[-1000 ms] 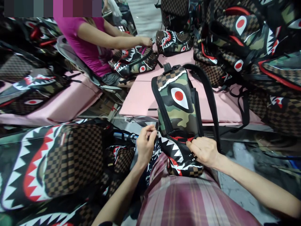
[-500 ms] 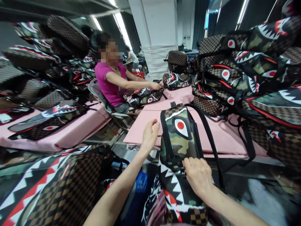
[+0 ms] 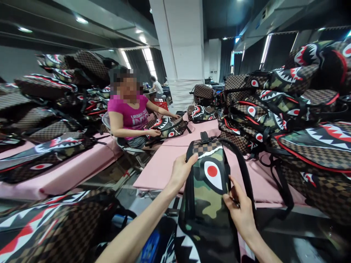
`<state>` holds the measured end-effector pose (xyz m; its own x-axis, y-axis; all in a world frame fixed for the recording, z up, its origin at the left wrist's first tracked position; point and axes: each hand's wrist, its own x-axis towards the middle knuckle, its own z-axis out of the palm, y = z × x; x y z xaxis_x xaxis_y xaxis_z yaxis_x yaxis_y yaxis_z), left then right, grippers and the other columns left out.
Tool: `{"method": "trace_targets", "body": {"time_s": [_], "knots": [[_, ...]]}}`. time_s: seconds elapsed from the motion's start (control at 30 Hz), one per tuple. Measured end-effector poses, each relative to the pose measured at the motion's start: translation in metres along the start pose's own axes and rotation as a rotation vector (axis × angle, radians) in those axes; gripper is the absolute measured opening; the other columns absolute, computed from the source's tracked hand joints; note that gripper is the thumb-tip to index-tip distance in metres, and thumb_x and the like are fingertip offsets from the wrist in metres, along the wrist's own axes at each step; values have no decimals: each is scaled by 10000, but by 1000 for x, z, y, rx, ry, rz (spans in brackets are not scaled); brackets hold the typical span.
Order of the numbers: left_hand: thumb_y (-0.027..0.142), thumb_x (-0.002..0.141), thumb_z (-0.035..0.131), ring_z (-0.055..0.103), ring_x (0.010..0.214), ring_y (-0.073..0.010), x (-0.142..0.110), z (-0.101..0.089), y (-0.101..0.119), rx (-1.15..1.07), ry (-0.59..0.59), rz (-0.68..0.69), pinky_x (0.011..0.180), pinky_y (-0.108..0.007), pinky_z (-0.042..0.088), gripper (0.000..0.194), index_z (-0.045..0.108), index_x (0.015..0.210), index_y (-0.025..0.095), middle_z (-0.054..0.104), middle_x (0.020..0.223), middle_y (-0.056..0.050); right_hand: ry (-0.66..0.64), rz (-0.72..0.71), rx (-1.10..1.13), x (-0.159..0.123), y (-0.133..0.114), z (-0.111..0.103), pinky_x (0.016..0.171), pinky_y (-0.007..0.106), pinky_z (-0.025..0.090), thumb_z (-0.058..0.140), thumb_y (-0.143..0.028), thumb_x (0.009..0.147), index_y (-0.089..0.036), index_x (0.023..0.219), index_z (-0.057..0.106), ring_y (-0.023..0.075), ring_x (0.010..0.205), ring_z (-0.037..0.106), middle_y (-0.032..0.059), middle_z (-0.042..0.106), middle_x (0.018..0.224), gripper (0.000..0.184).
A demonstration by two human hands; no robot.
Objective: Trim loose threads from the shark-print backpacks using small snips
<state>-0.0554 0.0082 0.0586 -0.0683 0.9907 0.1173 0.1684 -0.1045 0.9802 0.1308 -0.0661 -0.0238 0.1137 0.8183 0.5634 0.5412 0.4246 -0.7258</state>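
Upright in front of me stands a backpack [image 3: 212, 208] with camouflage, a red-and-white eye, shark teeth and a brown checkered top. My left hand [image 3: 183, 171] grips its upper left edge, thumb on the front and fingers behind. At the right side edge, my right hand [image 3: 242, 210] has its fingers curled, thumb and forefinger touching the bag. Something small and dark shows inside that hand; I cannot make out what it is. A black shoulder strap [image 3: 248, 175] hangs along the bag's right side.
A pink-covered table [image 3: 161, 164] lies beyond the bag. Piled backpacks [image 3: 279, 106] cover its right side; another heap [image 3: 60, 98] stands at left. A checkered backpack [image 3: 68, 223] is close at lower left. A co-worker in a magenta shirt [image 3: 128, 113] sits opposite, handling another backpack [image 3: 171, 128].
My left hand has moved from beside the bag onto its upper left edge. My right hand has shifted from the lower front up to the right side. The view has tilted upward.
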Motion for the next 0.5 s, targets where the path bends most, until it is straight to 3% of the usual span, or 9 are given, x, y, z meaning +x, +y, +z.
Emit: {"method": "trace_targets", "body": {"time_s": [0.13,0.2,0.27,0.37,0.5], "knots": [[387,794,568,614,887,-204,-39,7,67,-64,-44,233,746,-255,484,350,654,1021,135,681,957,-44,124,-363,18,6,-33,-21,588,264,516,445,-335,887,-153,1336,398,206,744,633,109,643,925,486],[365,797,578,614,888,-191,-49,11,94,-69,50,369,761,-243,482,324,653,1024,146,679,968,-34,131,-495,66,22,-43,-31,596,279,526,447,-354,887,-146,1328,409,213,748,635,128,646,961,490],[364,798,581,616,890,-185,-49,16,108,-79,157,475,772,-240,482,324,647,1031,149,678,978,-32,133,-541,96,40,-44,-38,612,284,536,469,-354,876,-145,1298,445,214,764,639,129,651,976,471],[358,823,546,610,944,-186,-38,29,98,-91,160,493,810,-245,484,328,619,1072,156,665,1036,-41,208,-480,58,57,-19,-39,708,316,547,529,-332,838,-171,1258,499,245,900,634,128,635,1083,450],[293,824,541,539,1121,-198,-13,52,44,-63,119,375,938,-296,445,469,447,1276,208,592,1197,-56,185,-194,80,55,40,-29,666,298,562,586,-374,786,-190,1157,605,231,832,656,97,663,1044,414]]}}
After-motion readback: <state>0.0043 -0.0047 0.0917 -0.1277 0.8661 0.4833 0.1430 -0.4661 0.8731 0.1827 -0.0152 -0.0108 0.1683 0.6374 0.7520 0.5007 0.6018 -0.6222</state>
